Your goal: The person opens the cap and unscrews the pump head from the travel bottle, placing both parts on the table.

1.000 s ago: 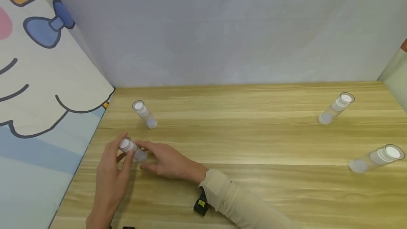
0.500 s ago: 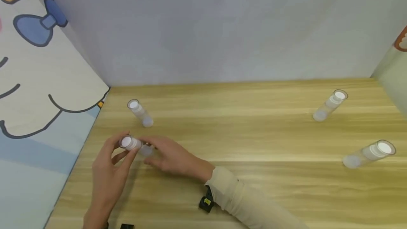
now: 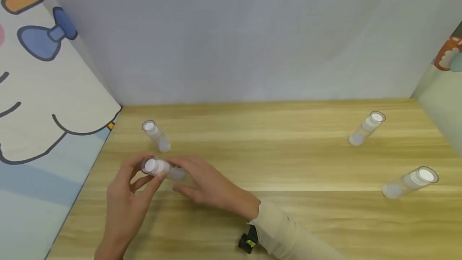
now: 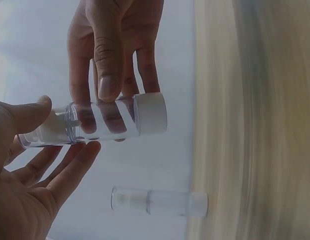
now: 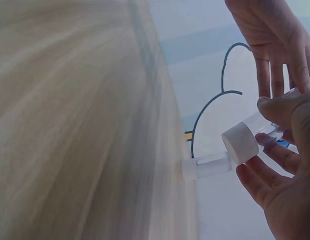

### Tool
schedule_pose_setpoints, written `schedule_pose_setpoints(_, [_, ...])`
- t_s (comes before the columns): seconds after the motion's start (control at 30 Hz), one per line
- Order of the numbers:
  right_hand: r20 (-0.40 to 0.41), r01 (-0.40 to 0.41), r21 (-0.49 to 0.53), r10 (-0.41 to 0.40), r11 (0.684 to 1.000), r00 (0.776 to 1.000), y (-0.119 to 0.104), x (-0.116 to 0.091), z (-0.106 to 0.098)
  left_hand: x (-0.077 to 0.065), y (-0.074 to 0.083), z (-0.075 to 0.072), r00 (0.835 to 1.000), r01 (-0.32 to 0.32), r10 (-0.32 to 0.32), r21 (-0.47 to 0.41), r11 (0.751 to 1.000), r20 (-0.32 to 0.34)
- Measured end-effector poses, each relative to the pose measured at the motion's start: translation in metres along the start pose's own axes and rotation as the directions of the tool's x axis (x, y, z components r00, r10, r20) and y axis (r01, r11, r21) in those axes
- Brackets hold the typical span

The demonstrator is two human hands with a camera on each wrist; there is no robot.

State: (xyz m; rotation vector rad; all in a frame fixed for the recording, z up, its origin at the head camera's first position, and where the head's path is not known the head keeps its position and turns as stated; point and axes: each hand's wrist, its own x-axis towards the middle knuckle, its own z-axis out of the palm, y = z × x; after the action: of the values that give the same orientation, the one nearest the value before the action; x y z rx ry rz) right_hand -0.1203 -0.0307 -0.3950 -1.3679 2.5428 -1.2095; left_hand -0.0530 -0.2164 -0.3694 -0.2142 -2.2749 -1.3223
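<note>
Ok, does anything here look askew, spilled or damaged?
Nothing stands out. The left hand and right hand hold one clear bottle above the table, slightly tilted, which looks like ordinary handling; the other three bottles stand upright. I see no spill or damage.

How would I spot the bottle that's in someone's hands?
Find the wooden tabletop, then the left hand and right hand near its left edge. Between them is a clear bottle with a white base; unlike the three other bottles, standing apart, it's held.
</note>
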Motion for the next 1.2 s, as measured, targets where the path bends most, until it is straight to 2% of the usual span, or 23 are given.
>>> schedule_pose_setpoints(0.13, [-0.032, 0.005, 0.002, -0.005, 1.0, 0.999, -0.004, -0.011, -0.012, 0.002, 0.008, 0.005, 1.0, -0.004, 0.006, -0.06, 0.998, 0.03])
schedule_pose_setpoints(0.33, [-0.096, 0.014, -0.009, -0.015, 1.0, 0.995, -0.004, -0.029, -0.03, 0.004, 0.016, 0.018, 0.995, -0.057, 0.068, -0.139, 0.989, 0.077])
schedule_pose_setpoints(0.47, [-0.124, 0.026, -0.012, -0.027, 1.0, 0.992, -0.003, -0.039, -0.036, 0.003, 0.021, 0.023, 0.993, -0.035, 0.053, -0.177, 0.984, 0.102])
schedule_pose_setpoints(0.67, [-0.132, 0.016, 0.012, -0.014, 1.0, 0.991, -0.003, -0.051, -0.041, -0.001, 0.028, 0.03, 0.993, 0.011, 0.012, -0.195, 0.981, 0.117])
schedule_pose_setpoints(0.9, [-0.167, 0.033, -0.015, -0.035, 0.999, 0.985, -0.003, -0.062, -0.046, -0.002, 0.03, 0.038, 0.99, -0.055, 0.083, -0.219, 0.974, 0.118])
schedule_pose_setpoints(1.2, [-0.203, 0.023, 0.007, -0.022, 1.0, 0.979, -0.002, -0.076, -0.053, -0.005, 0.035, 0.047, 0.982, -0.078, 0.119, -0.254, 0.964, 0.149])
